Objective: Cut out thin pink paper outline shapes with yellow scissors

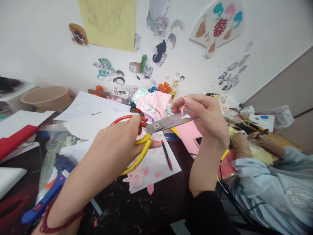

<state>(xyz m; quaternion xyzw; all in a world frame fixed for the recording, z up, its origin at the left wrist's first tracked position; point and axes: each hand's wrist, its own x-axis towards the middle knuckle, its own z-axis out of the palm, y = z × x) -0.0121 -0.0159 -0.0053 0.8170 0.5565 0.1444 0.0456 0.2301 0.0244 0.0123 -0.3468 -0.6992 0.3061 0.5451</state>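
Observation:
My left hand [117, 143] grips the handles of a pair of scissors [156, 126], one handle red and one yellow. Their blades point right and stand a little apart. Between the blades hangs a thin curved pink strip [181, 112], pinched in the fingers of my right hand [205, 114]. Below, on a white sheet [156, 163], lie a pink cut-out shape [135, 178], several pink scraps and a red-and-black pen [167, 155].
At the left are a blue glue gun [50, 195], a round tan bowl [46, 98] and white papers [90, 106]. Pink dotted cloth [156, 101] lies by the wall. On the right, another person's hands [244, 143] hold a dark tool.

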